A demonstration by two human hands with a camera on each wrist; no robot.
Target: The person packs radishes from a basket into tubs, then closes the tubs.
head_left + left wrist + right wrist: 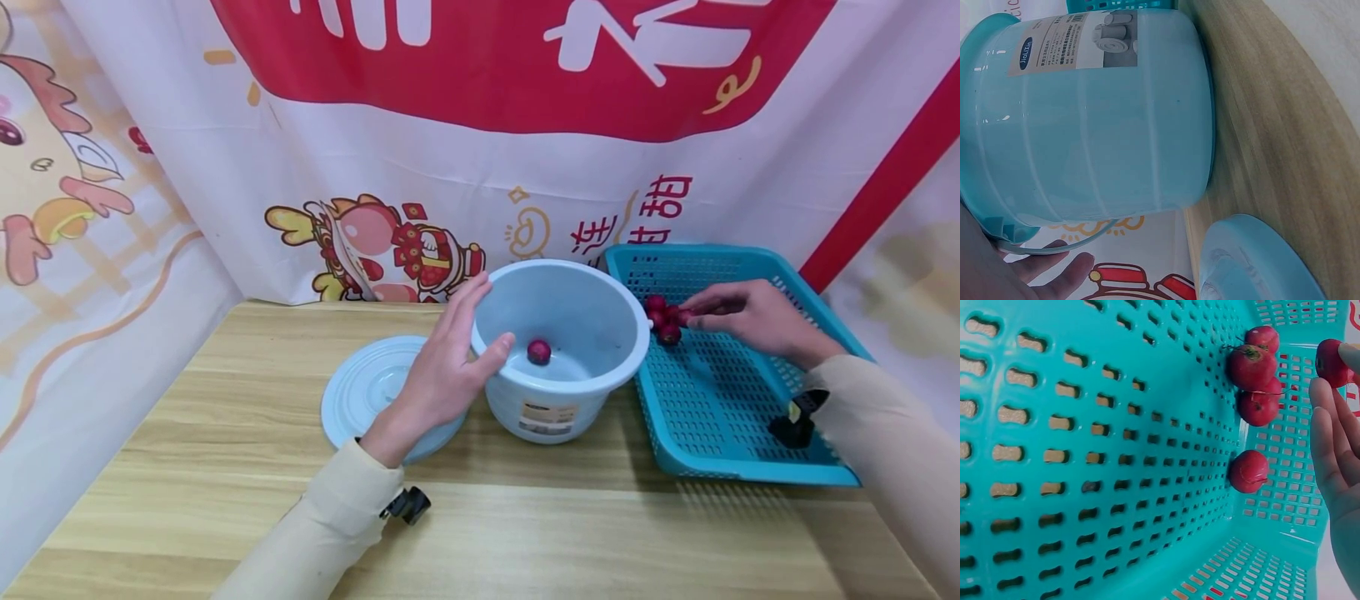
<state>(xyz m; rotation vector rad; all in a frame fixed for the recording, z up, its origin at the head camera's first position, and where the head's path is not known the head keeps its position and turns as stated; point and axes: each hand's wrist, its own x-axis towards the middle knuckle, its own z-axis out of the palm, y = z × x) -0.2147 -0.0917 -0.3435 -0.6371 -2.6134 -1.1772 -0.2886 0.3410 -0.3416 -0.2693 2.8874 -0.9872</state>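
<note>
My left hand (446, 367) is at the left rim of a light blue bucket (547, 408), its thumb over the rim and its fingers along the outside. Those fingers (1067, 275) show by the bucket's thin handle in the left wrist view. One red radish (538, 352) lies on the bucket's floor. Over the far left part of a teal basket (675, 454), my right hand (757, 321) pinches another radish (1332, 362) between thumb and fingertips. Several more radishes (1251, 367) sit in the basket beside it, one (1249, 471) slightly apart.
A round light blue lid (348, 400) lies on the wooden table (225, 417) left of the bucket, partly behind the left hand. The basket stands close against the bucket's right side. Behind the table hangs a printed cloth (450, 167).
</note>
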